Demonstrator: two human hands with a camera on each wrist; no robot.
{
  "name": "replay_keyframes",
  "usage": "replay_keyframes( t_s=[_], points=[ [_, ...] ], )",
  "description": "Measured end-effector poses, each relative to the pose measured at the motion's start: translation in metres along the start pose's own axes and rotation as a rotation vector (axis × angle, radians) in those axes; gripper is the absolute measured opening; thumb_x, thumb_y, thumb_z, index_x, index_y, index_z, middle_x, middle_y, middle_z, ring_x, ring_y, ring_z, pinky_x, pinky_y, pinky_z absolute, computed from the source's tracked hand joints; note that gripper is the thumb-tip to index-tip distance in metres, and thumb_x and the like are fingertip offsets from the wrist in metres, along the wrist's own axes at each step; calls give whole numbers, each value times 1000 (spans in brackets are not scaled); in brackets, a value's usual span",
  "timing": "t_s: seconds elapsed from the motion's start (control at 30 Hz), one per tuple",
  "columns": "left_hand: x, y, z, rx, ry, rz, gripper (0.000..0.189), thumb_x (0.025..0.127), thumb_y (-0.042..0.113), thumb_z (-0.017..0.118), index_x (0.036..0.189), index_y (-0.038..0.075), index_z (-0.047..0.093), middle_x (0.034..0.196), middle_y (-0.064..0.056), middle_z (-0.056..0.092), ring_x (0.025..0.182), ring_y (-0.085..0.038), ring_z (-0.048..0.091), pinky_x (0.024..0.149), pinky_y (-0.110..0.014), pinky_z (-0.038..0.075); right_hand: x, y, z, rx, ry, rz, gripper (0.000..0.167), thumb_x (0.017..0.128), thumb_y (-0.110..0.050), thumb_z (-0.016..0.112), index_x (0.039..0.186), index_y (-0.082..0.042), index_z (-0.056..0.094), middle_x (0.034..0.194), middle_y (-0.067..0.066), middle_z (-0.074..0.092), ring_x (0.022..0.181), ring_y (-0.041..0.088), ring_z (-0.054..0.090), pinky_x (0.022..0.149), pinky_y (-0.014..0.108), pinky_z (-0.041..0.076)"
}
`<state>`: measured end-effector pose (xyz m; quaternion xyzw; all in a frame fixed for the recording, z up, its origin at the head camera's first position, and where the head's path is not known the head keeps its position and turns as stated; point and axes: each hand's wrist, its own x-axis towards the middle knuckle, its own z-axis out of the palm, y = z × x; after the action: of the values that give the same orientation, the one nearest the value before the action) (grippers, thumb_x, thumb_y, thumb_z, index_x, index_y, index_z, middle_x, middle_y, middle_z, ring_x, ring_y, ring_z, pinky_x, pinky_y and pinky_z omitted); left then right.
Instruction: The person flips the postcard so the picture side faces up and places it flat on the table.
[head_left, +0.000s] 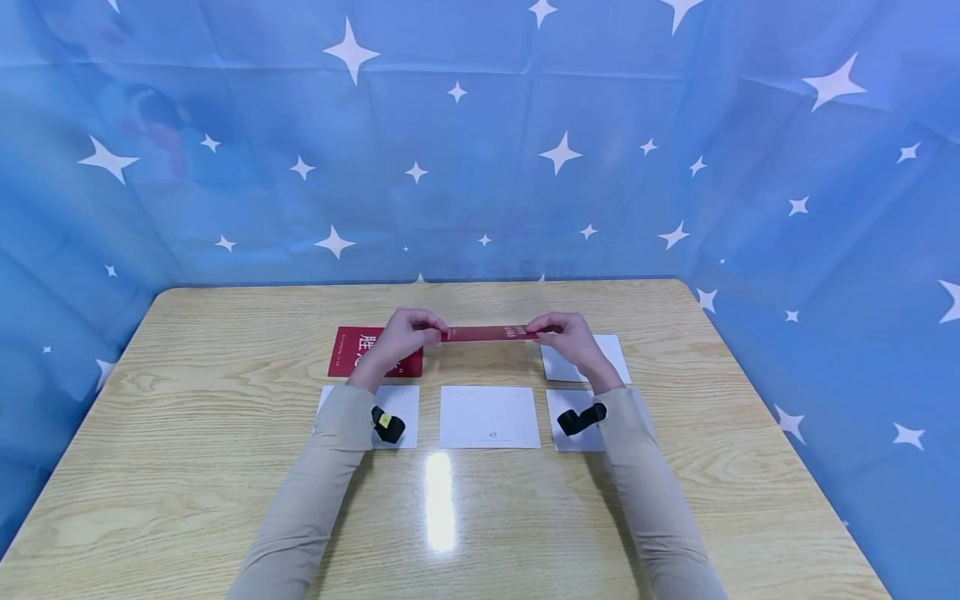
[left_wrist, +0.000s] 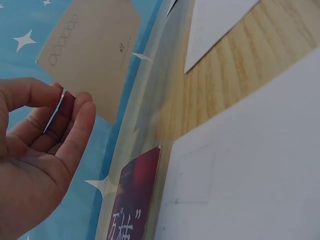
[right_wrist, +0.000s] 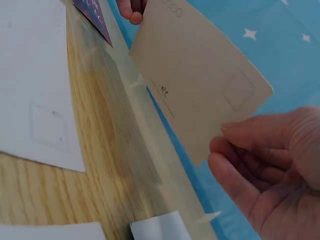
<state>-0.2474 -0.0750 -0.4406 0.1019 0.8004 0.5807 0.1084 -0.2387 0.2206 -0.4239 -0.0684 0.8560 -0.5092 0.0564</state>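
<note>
Both hands hold one postcard [head_left: 483,333] by its two short ends, lifted over the back of the table. From the head it shows as a thin red strip with white lettering. Its pale back, with a row of printed circles, faces the left wrist camera [left_wrist: 92,50]. My left hand [head_left: 405,336] pinches the left end between thumb and fingers, above a red card [head_left: 349,350] with white characters. The other end is pinched by my right hand [head_left: 567,340], which overlaps a white card [head_left: 611,354] lying at the back right.
Along the nearer row lie a white card at the left [head_left: 405,408], one in the middle [head_left: 490,417] and one at the right [head_left: 558,404]; the forearms partly cover the outer two. The wooden table [head_left: 187,400] ends at a blue star-patterned curtain [head_left: 480,167].
</note>
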Motion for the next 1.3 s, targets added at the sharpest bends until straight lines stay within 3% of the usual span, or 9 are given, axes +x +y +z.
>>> replay_keyframes(
  t_s=[0.43,0.6,0.9,1.07,1.3],
  points=[
    [-2,-5,3,24,11,-79,32,84,9,69,116,11,66,105,-9,63,93,-22,60,77,-28,52,-2,15,-3,109,-101,-35,23,90,3,56,111,3,66,119,17,56,115,30,49,88,34,47],
    [-2,-7,5,17,7,-88,41,83,8,70,123,12,62,105,-10,62,94,-22,58,75,-26,52,-7,13,-5,156,-180,-65,33,87,4,61,119,7,59,124,22,51,111,36,51,80,25,50],
    [-3,-11,8,-14,-16,-89,45,84,4,68,127,9,58,99,-11,62,92,-22,58,76,-28,52,-12,9,-3,121,-224,-58,54,83,7,65,133,10,44,133,25,41,108,38,51,80,23,50],
    [-5,-11,10,11,-27,-63,46,84,3,68,128,7,57,100,-12,61,92,-22,58,77,-28,52,-7,25,0,112,-246,-29,61,83,4,66,138,5,41,137,22,39,109,36,51,80,22,49],
    [-5,-12,12,72,-46,-45,47,84,3,68,129,4,55,101,-12,61,91,-22,59,79,-29,52,-4,30,3,26,-259,-11,64,82,2,68,139,5,39,143,18,35,112,33,50,91,35,45]
  ],
)
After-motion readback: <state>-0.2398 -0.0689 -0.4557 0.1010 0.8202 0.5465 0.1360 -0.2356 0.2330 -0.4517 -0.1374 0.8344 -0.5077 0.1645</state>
